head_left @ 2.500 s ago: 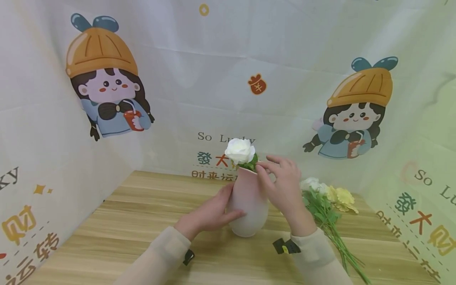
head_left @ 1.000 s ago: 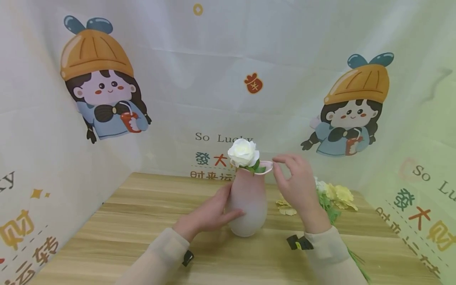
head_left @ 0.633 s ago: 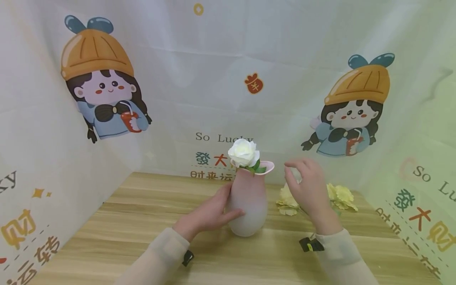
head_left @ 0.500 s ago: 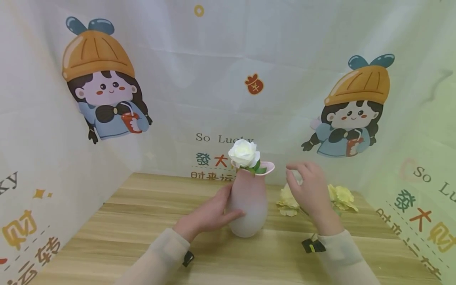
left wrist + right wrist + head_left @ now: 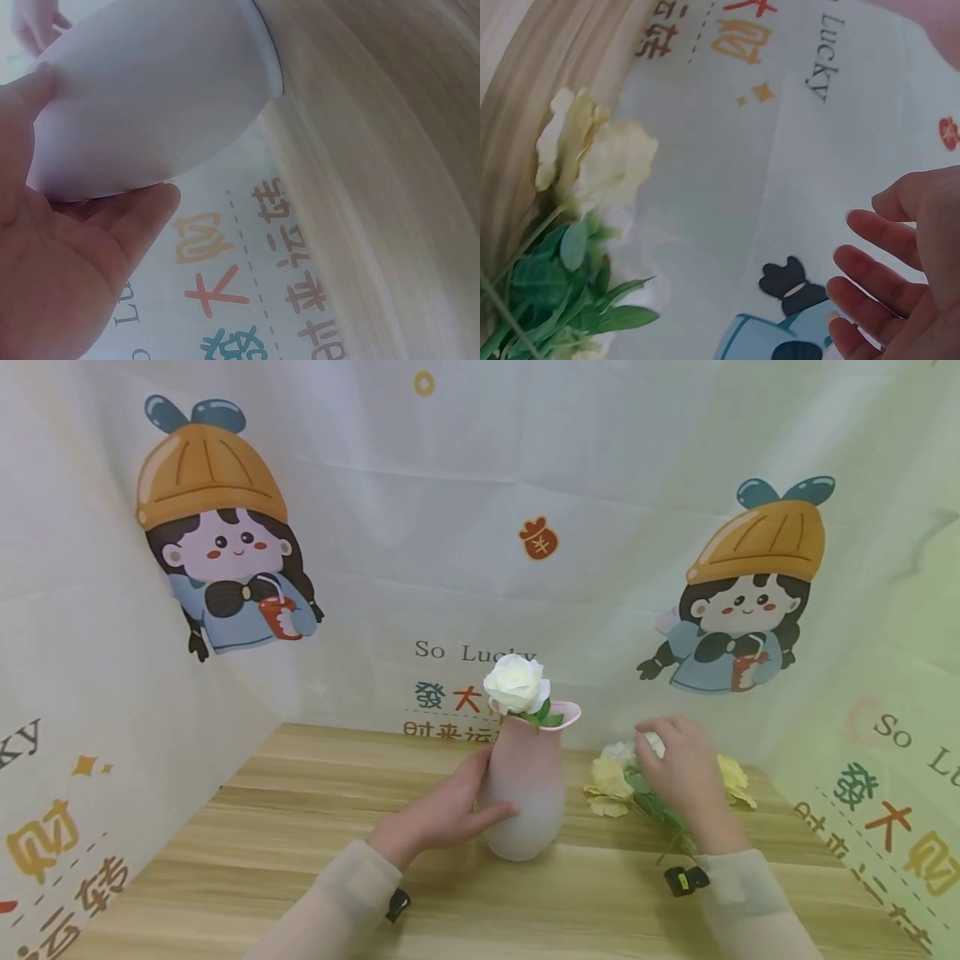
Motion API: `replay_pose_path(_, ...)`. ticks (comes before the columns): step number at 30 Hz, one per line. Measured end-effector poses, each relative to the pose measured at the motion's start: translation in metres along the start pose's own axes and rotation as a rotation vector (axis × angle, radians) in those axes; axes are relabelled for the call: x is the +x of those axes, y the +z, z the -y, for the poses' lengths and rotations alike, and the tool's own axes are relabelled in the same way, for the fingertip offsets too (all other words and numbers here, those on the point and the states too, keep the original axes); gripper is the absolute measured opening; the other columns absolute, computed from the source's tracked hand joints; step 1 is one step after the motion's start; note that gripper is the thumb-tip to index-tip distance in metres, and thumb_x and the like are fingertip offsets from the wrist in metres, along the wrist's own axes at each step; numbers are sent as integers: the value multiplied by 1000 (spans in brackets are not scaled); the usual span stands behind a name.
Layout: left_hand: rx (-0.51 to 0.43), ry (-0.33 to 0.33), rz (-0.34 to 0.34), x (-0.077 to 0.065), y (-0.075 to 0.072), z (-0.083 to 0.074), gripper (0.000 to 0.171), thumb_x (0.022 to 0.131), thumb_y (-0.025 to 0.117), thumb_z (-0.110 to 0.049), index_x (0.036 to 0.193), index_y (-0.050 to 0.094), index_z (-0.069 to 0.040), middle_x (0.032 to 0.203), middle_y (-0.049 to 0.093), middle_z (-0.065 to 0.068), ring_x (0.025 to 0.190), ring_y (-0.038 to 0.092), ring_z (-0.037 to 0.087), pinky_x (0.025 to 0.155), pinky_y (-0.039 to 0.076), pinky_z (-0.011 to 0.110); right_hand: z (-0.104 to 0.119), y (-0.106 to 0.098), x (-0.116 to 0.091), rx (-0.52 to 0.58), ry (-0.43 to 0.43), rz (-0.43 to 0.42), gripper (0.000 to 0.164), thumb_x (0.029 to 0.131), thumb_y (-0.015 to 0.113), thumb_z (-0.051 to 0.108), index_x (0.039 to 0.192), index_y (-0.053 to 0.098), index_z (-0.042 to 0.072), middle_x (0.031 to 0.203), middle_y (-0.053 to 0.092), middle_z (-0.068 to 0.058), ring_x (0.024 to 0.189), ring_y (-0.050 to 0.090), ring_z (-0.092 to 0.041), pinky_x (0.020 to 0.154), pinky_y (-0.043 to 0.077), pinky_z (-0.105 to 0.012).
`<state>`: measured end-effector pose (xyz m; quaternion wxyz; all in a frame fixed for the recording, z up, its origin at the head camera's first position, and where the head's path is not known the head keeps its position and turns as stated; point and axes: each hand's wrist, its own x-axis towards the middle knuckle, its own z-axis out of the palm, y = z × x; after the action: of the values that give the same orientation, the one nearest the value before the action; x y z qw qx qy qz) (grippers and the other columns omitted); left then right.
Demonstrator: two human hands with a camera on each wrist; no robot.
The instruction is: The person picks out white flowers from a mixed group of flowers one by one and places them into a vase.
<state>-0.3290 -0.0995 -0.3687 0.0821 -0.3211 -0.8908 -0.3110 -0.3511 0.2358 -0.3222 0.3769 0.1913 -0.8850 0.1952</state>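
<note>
A pink-to-white vase (image 5: 525, 793) stands upright on the table, a white rose (image 5: 516, 683) with green leaves in its mouth. My left hand (image 5: 442, 810) grips the vase's left side, thumb across the front; the left wrist view shows the thumb and fingers around its pale body (image 5: 157, 97). Over the loose flowers at the right hovers my right hand (image 5: 686, 768), its fingers loosely bent with nothing between them. Beneath it lie white blooms, a yellow flower (image 5: 611, 781) and green stems, partly hidden by the hand. In the right wrist view a yellow flower (image 5: 615, 161) sits apart from the fingers.
The wood-grain table (image 5: 300, 793) meets a printed cloth backdrop (image 5: 420, 543) behind and at both sides. Another yellow flower (image 5: 735, 781) shows right of my right hand. A black strap device (image 5: 686, 881) is on the right wrist.
My right hand has left the rose and vase rim and moved right and down over the loose flowers. The rose leans in the vase's left side. My left hand keeps its hold.
</note>
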Motion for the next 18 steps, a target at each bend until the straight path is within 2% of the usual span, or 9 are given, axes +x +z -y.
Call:
replay_pose_path(7,-1,-5,-1,0,1,1,95,94,64,-52,155,12,-1,152,26,20,132,34,24,111,33,43,-23,-1,-7,-46,86,114,22,97,57,13,108,69,-2,112,62,-23,108,50,-40,92,44,-60)
replay_pose_path(12,9,5,-7,1,3,2,94,94,64,-52,155,12,-2,152,27,20,132,35,24,110,34,43,-40,-4,-14,-55,205,248,26,98,50,10,112,65,-5,112,62,-24,99,57,-40,78,51,-58)
replay_pose_path(13,11,5,-7,1,3,2,94,94,64,-51,155,12,-2,152,27,20,132,35,24,110,34,42,-42,-5,-15,-60,231,286,23,97,48,8,100,65,-6,98,63,-23,85,59,-36,68,53,-52)
replay_pose_path(15,9,5,-8,0,2,1,93,94,64,-50,155,13,-2,152,27,20,131,35,24,110,34,43,-45,-6,-17,-87,275,356,22,91,44,2,76,59,0,71,57,-15,59,51,-26,49,47,-38)
replay_pose_path(16,7,3,-7,0,2,1,93,94,65,-50,155,13,-2,152,27,20,132,35,24,111,34,43,-47,-6,-19,-102,291,386,24,88,43,0,66,52,4,61,49,-9,52,43,-21,44,41,-33)
replay_pose_path(18,1,-1,-6,0,1,0,93,94,65,-49,155,12,-2,152,27,20,132,35,24,111,33,43,-50,-7,-23,-116,331,463,31,83,42,-2,56,36,14,52,32,1,47,26,-14,41,26,-24)
